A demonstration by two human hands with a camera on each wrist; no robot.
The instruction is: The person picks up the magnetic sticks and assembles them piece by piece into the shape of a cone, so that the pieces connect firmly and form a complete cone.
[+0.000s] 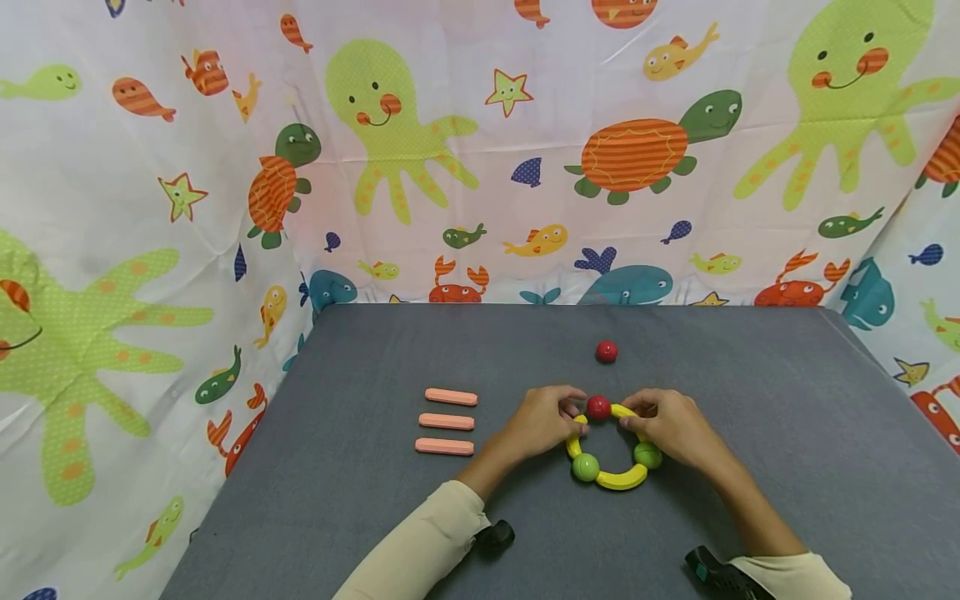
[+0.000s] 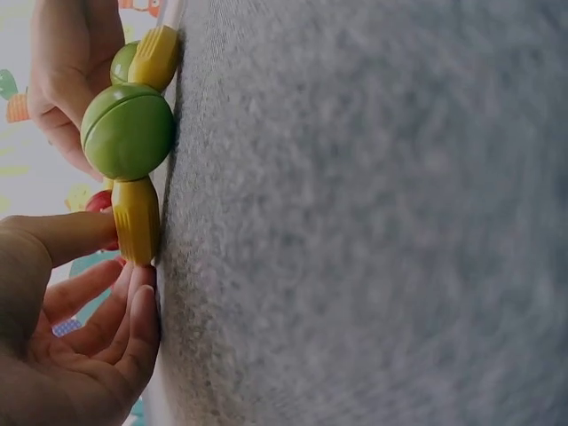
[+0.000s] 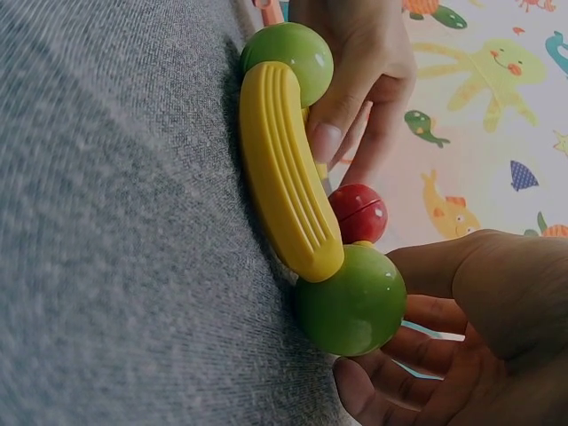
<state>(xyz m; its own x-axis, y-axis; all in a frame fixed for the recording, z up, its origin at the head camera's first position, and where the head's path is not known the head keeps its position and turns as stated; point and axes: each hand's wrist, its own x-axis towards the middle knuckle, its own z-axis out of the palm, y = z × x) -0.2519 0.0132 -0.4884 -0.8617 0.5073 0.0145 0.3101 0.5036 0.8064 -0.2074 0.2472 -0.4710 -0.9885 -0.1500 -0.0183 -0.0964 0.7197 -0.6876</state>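
A ring of yellow curved pieces (image 1: 622,479), green balls (image 1: 586,467) and a red ball (image 1: 598,407) lies on the grey cloth. At its left side my left hand (image 1: 546,419) pinches a yellow curved piece (image 2: 137,222) between thumb and fingers. My right hand (image 1: 672,425) holds the upper right yellow curved piece (image 1: 621,411), just above the other green ball (image 3: 351,302). The red ball sits at the top of the ring, between the two hands. Whether it is joined to the left piece, I cannot tell.
A loose red ball (image 1: 607,352) lies behind the ring. To the left, several salmon-pink ridged sticks (image 1: 446,422) lie in a column. The grey table (image 1: 360,517) ends at a sea-animal printed curtain (image 1: 525,200) at the back and sides.
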